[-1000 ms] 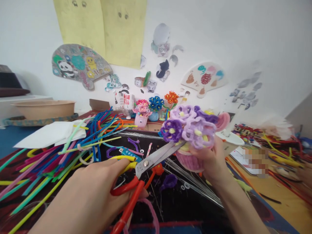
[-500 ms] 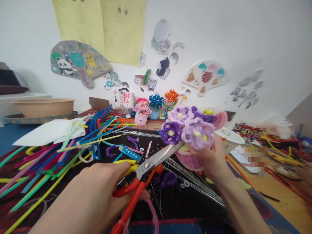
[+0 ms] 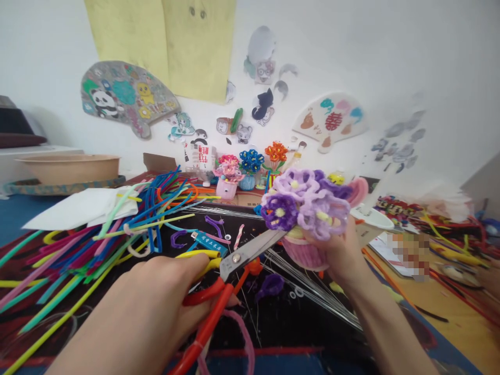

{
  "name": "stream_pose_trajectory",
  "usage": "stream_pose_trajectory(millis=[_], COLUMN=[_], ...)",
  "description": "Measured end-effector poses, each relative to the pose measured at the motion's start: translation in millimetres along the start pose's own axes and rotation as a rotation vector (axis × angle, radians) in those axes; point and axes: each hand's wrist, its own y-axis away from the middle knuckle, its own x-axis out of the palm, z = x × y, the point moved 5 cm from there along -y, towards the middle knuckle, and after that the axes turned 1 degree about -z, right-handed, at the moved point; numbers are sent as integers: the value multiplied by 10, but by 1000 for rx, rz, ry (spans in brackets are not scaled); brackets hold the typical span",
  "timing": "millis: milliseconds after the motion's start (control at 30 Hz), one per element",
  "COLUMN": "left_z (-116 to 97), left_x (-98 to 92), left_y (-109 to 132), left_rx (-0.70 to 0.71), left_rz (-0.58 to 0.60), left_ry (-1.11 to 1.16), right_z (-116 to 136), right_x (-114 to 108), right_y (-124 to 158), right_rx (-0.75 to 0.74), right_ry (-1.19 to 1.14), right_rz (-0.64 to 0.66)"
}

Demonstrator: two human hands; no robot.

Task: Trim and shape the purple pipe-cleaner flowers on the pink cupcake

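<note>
My left hand (image 3: 156,302) grips red-handled scissors (image 3: 230,271), whose steel blades reach up and right under a bunch of purple pipe-cleaner flowers (image 3: 304,200). The flowers sit in a small pink pot (image 3: 302,252) that my right hand (image 3: 339,250) holds from the right side, fingers wrapped round it. The blade tips are hidden under the blooms, so I cannot tell what they touch. A loose pink pipe cleaner (image 3: 244,338) curls below the scissor handles.
A heap of coloured pipe cleaners (image 3: 97,239) covers the left of the table. Thin wires (image 3: 312,297) fan across the black mat. Small flower pots (image 3: 244,174) stand at the back, a tan bowl (image 3: 70,166) far left, white paper (image 3: 78,208) beside it.
The flower pot and the scissors shifted slightly right and down together. Both hands keep their grips.
</note>
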Motion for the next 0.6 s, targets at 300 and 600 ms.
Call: stream_pose_trajectory(millis=[300,600], left_z=[-79,-177], left_x=[-5,77], left_y=[-29,-18], left_rx=[-36,-43], left_rz=[94,163], left_ry=[-286,-117], right_z=[-38,-71], right_x=[-42,28], right_y=[-26,-50], right_rx=[10,137], right_ry=[123,-83], right_rz=[3,89])
